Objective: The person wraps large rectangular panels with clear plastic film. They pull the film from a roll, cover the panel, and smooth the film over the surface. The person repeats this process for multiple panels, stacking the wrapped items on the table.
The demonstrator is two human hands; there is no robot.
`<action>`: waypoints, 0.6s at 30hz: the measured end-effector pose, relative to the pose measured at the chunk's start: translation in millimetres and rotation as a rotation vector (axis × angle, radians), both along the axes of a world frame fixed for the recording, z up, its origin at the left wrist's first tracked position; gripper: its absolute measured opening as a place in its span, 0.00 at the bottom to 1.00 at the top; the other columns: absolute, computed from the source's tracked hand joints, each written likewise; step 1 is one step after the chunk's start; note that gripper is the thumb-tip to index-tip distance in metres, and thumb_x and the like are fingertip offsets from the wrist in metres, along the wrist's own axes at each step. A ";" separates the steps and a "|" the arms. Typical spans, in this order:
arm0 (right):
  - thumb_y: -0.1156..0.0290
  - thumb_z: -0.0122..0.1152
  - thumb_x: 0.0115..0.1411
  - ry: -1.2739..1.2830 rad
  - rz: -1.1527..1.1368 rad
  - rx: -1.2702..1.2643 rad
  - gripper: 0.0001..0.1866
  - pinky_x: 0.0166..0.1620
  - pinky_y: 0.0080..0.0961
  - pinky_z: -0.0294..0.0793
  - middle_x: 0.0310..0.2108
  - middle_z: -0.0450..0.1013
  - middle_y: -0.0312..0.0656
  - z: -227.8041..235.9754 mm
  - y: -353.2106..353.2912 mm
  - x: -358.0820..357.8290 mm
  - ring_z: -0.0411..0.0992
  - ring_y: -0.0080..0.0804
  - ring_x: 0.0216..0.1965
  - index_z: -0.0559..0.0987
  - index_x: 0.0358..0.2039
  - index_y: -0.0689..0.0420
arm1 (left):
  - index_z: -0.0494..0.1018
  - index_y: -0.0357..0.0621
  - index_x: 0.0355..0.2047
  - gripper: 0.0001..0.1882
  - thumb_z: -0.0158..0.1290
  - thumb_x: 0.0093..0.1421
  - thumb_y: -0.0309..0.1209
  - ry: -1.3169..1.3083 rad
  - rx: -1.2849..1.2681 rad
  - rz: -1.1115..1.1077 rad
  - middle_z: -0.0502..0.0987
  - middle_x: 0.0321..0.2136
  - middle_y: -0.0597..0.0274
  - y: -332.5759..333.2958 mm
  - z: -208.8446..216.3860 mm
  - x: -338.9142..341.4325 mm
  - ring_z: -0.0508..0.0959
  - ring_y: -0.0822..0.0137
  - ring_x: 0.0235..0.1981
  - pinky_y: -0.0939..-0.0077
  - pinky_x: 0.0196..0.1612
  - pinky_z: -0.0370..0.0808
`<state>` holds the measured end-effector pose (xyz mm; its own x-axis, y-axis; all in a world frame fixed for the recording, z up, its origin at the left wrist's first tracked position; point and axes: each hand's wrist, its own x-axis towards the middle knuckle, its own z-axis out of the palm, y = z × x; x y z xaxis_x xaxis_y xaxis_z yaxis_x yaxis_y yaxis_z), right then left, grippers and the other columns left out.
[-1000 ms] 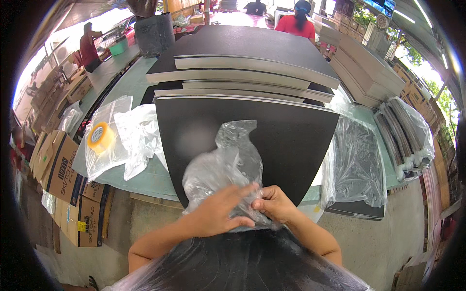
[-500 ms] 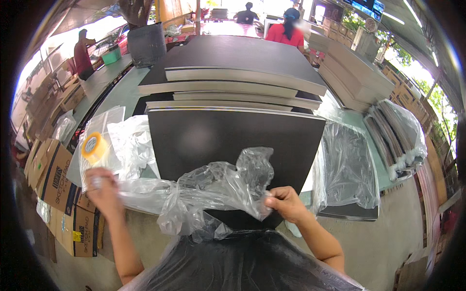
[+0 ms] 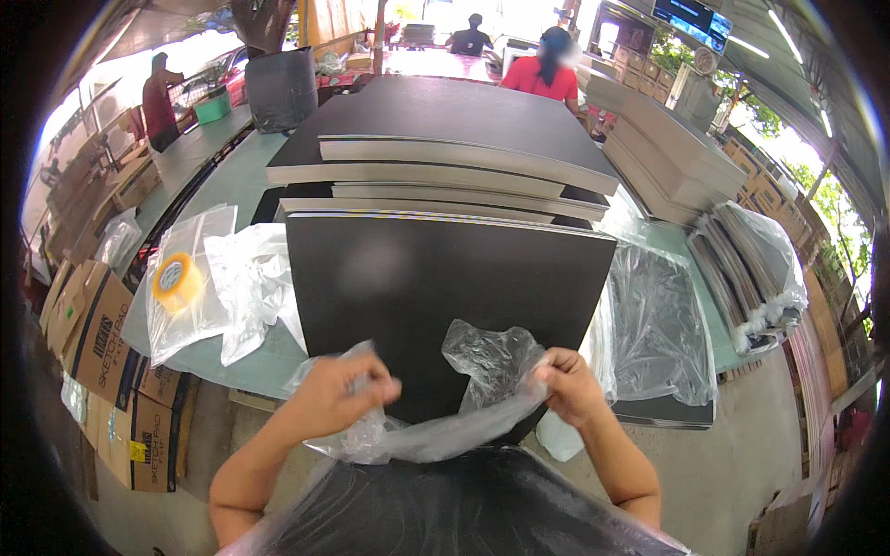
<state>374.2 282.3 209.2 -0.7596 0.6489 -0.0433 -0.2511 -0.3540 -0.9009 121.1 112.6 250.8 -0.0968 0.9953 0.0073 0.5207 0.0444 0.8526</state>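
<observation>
A crumpled clear plastic bag [image 3: 482,431] stretches between my two hands, low in front of the near black board [image 3: 445,296]. My right hand [image 3: 573,389] pinches the bag at its right end, thumb against fingers. Closed fingers bring my left hand [image 3: 341,397] round the other end, with plastic bunched behind and below it; the exact grip is partly hidden. The near black board leans upright against a stack of thick black-topped boards [image 3: 454,111] with pale edges.
A yellow tape roll [image 3: 178,282] lies on clear bags at the left, beside white crumpled plastic [image 3: 255,287]. Plastic-wrapped boards [image 3: 663,320] and a wrapped bundle [image 3: 746,273] are on the right. Cartons [image 3: 116,357] stand at lower left. People are visible farther back.
My left hand has swung right and inward from near the tape. The bag is gathered into a shorter span and hangs lower; my right hand still pinches it, slightly farther right.
</observation>
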 end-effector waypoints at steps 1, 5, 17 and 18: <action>0.67 0.60 0.47 0.013 0.065 0.010 0.09 0.29 0.19 0.69 0.21 0.70 0.36 1.1 -8.9 -8.5 0.69 0.23 0.24 0.72 0.21 0.58 | 0.72 0.41 0.29 0.10 0.53 0.50 0.34 -0.083 0.073 0.025 0.75 0.24 0.60 7.5 3.9 8.8 0.74 0.70 0.27 0.77 0.31 0.69; 0.66 0.58 0.50 0.077 0.323 -0.157 0.10 0.24 0.15 0.62 0.17 0.67 0.32 -1.4 -41.5 -41.5 0.63 0.17 0.19 0.71 0.20 0.57 | 0.72 0.39 0.25 0.08 0.56 0.48 0.31 -0.167 0.110 -0.083 0.73 0.21 0.65 24.3 -3.7 59.9 0.71 0.78 0.26 0.82 0.30 0.67; 0.71 0.55 0.52 0.024 0.191 0.045 0.08 0.32 0.19 0.67 0.23 0.69 0.36 -3.6 -25.4 -20.3 0.67 0.21 0.26 0.68 0.21 0.57 | 0.72 0.37 0.25 0.06 0.51 0.49 0.28 0.173 0.362 0.716 0.73 0.18 0.61 -31.0 -3.4 -76.7 0.72 0.73 0.22 0.79 0.26 0.68; 0.71 0.56 0.51 -0.056 0.233 0.131 0.08 0.32 0.18 0.67 0.23 0.68 0.35 -4.9 -31.1 -32.4 0.67 0.19 0.26 0.68 0.21 0.57 | 0.71 0.38 0.23 0.08 0.53 0.49 0.31 0.044 0.277 0.498 0.73 0.18 0.63 -18.9 12.1 -47.3 0.71 0.74 0.22 0.79 0.26 0.68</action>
<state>341.8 251.2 204.3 -0.8879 0.4597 -0.0161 -0.1254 -0.2755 -0.9531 73.9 93.6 262.9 -0.5472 0.7900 0.2765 0.5299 0.0713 0.8450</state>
